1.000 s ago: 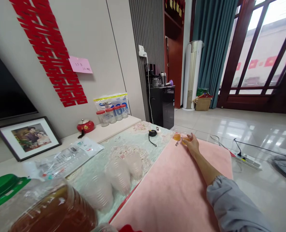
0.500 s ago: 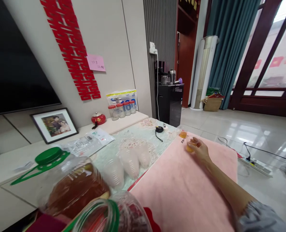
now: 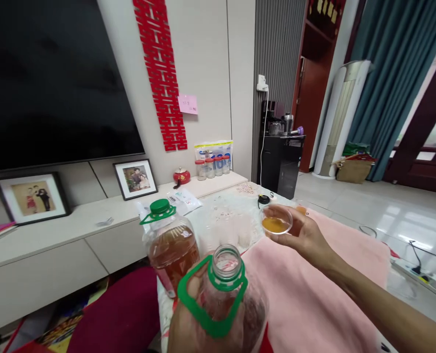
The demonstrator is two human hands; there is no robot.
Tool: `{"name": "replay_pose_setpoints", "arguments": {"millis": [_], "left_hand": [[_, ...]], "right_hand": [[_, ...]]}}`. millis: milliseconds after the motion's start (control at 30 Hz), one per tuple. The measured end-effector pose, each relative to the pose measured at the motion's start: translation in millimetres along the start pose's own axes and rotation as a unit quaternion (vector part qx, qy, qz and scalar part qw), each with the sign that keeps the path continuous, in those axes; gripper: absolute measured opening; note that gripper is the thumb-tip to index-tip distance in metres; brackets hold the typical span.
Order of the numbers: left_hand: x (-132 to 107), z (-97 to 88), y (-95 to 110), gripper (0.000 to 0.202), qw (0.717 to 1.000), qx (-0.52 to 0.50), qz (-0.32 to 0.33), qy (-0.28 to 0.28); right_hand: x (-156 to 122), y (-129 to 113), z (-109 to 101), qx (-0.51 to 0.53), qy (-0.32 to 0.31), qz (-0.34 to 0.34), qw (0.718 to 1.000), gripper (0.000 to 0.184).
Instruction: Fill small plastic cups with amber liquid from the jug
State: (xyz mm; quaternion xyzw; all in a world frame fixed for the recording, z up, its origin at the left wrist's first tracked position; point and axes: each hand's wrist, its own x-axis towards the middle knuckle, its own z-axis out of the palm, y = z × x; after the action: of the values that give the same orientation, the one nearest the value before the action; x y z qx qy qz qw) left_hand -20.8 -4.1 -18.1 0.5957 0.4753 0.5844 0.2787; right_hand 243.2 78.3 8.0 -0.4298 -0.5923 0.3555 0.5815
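My right hand (image 3: 306,236) holds a small clear plastic cup (image 3: 276,220) with amber liquid above the pink cloth (image 3: 309,299). My left hand (image 3: 188,328) grips an open, uncapped clear jug (image 3: 227,294) by its neck, just under the green handle ring, at the bottom of the view. The cup is up and to the right of the jug's mouth. Behind stands a second jug (image 3: 171,247) of amber liquid with a green cap. Another small cup (image 3: 301,209) of amber liquid sits farther back on the pink cloth.
Stacks of clear plastic cups (image 3: 232,230) lie on the patterned tablecloth. A black tape measure (image 3: 264,199) lies at the far end. Framed photos (image 3: 136,177), jars (image 3: 212,166) and a red pot (image 3: 181,175) line the TV shelf. A power strip (image 3: 420,274) lies on the floor at right.
My right hand lifted the cup off the pink cloth and brought it toward me. The view swung left and the open jug in my left hand came into view.
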Motion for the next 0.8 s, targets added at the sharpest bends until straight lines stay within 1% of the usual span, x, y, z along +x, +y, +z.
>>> {"name": "replay_pose_setpoints", "arguments": {"millis": [133, 267, 367, 533, 633, 700, 800], "left_hand": [[-2.9, 9.3, 14.6, 0.038, 1.000, -0.023, 0.011, 0.000], [-2.4, 12.3, 22.9, 0.036, 0.999, -0.050, 0.009, -0.013], [-1.1, 13.3, 25.9, 0.035, 0.998, -0.065, 0.003, -0.022], [-1.8, 10.2, 28.1, 0.037, 0.997, -0.080, -0.001, -0.012], [-3.0, 8.5, 29.2, 0.037, 0.996, -0.084, -0.003, -0.013], [-3.2, 8.0, 29.7, 0.036, 0.996, -0.084, -0.003, -0.015], [-2.6, 7.8, 29.7, 0.036, 0.996, -0.083, -0.004, -0.021]], "right_hand": [[2.0, -40.2, 24.6, -0.044, -0.078, -0.075, 0.993, 0.060], [3.9, -63.0, 37.9, -0.109, -0.115, -0.158, 0.975, 0.058], [4.8, -72.3, 41.1, -0.164, -0.127, -0.206, 0.957, 0.058], [6.7, -83.5, 41.3, -0.229, -0.134, -0.270, 0.926, 0.055], [8.4, -89.7, 41.8, -0.264, -0.137, -0.318, 0.900, 0.053], [9.6, -93.0, 42.5, -0.280, -0.143, -0.350, 0.882, 0.052], [11.1, -96.7, 43.1, -0.289, -0.155, -0.383, 0.864, 0.053]]}}
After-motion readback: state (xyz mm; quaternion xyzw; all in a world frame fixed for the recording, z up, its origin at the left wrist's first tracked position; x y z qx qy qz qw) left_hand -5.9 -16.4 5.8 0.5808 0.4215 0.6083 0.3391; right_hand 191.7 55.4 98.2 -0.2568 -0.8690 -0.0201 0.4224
